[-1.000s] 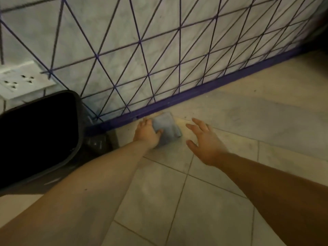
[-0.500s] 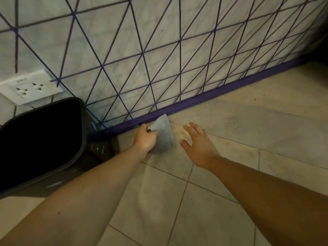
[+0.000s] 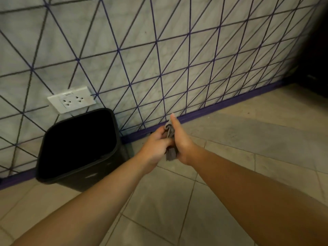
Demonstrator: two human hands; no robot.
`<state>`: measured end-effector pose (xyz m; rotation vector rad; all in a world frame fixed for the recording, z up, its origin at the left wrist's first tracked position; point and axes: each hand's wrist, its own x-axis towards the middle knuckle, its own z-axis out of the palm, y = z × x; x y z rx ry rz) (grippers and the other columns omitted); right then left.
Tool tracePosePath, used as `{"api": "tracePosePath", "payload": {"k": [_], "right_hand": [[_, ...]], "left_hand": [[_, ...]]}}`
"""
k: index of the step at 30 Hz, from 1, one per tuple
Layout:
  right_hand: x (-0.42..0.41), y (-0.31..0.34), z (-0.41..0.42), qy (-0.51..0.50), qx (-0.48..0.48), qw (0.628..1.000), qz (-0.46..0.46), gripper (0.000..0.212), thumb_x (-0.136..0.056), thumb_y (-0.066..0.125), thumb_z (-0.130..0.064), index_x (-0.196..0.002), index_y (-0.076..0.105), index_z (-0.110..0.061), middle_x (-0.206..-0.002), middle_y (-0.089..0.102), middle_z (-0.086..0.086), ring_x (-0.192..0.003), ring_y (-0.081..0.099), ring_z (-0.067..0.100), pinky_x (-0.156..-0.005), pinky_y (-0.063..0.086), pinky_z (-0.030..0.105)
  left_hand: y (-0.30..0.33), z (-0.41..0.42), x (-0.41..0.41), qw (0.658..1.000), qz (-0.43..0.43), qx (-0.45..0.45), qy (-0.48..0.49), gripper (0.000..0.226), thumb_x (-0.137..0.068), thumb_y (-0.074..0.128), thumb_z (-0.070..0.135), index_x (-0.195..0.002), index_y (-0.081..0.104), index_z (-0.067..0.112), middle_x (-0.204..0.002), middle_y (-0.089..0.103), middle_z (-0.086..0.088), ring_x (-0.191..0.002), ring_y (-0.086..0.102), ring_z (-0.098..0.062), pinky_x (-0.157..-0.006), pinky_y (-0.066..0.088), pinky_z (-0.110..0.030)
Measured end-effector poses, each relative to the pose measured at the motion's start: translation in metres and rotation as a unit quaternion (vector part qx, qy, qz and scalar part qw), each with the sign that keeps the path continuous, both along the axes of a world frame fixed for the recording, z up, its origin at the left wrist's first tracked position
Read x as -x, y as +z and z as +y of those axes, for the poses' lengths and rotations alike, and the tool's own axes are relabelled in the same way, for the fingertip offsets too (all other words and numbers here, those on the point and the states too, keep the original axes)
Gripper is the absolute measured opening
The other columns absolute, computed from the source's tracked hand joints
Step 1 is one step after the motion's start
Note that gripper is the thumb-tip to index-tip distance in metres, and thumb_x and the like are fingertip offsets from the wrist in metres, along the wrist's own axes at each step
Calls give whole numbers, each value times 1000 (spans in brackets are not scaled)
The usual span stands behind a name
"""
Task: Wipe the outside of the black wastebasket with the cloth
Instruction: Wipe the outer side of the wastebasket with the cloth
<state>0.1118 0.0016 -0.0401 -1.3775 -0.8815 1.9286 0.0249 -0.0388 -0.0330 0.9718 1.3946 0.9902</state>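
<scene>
1. Nearest, two bare forearms reaching forward from the bottom edge over a pale tiled floor [image 3: 159, 206].
2. Further out, left hand [image 3: 154, 148] and right hand [image 3: 181, 144] pressed close together, both gripping a small grey cloth [image 3: 170, 153] bunched between them; right thumb pointing up, cloth held off the floor.
3. Left of the hands and near them, but apart, black wastebasket [image 3: 78, 148] standing upright on the floor, open top dark, against the wall.
4. Behind, marble-look wall [image 3: 177, 50] crossed by purple diagonal lines, purple skirting [image 3: 221, 106] at its foot, white double socket [image 3: 71, 99] just above the wastebasket.
5. Judged step: readying the cloth before wiping. Best done by folding to a flat pad in one hand, steadying the rim with the other, then stroking the outer sides top to bottom.
</scene>
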Motion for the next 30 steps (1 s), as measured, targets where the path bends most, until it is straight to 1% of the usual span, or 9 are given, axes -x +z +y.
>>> {"api": "tracePosePath", "payload": {"k": [4,6,10,15,20,23,26,28,30], "right_hand": [[5,17,-19,-39,4,998,38,49,-106,45,-54,-106,71,-12,-73,72,5,-70,66,20,-59,52,29],[12,33,-32,-42,-1,998,55,45,-109,42,-46,-91,67,-13,-81,72,11,-74,68,24,-67,57,36],[26,52,-57,-47,-22,996,71,34,-112,41,-40,-95,62,-19,-93,71,10,-84,68,25,-94,55,52],[46,36,-70,-108,-4,994,11,31,-110,46,-46,-104,57,-18,-86,62,3,-82,61,20,-107,50,50],[55,-20,-78,-48,-71,994,-62,58,-108,41,-57,-148,58,-20,-94,63,3,-56,58,3,-59,49,24],[55,-43,-82,-55,-39,995,-71,74,-99,49,-68,-140,63,-8,-95,67,12,-44,60,6,-49,48,22],[58,-52,-92,-48,-16,996,-77,75,-103,46,-64,-140,61,0,-82,62,10,-46,61,12,-40,45,20],[60,-60,-96,-52,-5,996,-70,72,-105,46,-59,-142,59,1,-81,59,7,-60,55,18,-50,42,28],[62,-63,-99,-50,-19,996,-67,66,-106,47,-55,-144,57,-2,-92,61,9,-66,50,15,-57,39,29]], "left_hand": [[27,-23,19,994,56,-1,-89,50,-91,56,-7,-134,60,19,-122,73,-10,-115,68,-28,-97,56,-44],[49,-34,33,989,89,2,-119,41,-94,58,-2,-131,63,14,-119,74,-12,-112,70,-29,-101,55,-44],[89,-55,72,973,193,10,-128,26,-99,60,12,-124,65,20,-117,74,-6,-108,71,-19,-96,56,-32],[100,-75,137,934,348,-52,-58,28,-99,62,16,-127,64,15,-106,72,2,-101,68,-13,-88,51,-22],[64,-86,162,885,460,-17,-64,53,-100,53,49,-140,56,16,-132,65,-3,-121,61,-21,-97,50,-32],[49,-84,152,864,496,5,-91,58,-102,42,56,-141,56,17,-133,64,-6,-121,61,-25,-101,49,-40],[41,-82,148,863,492,-40,-107,39,-106,40,48,-102,70,22,-96,68,0,-101,65,-24,-86,46,-36],[43,-84,154,878,462,-50,-118,41,-106,45,40,-69,57,30,-70,54,9,-78,61,-19,-76,40,-33],[46,-90,166,894,424,-37,-141,43,-104,51,37,-61,57,31,-63,51,10,-67,54,-11,-73,40,-33]]}}
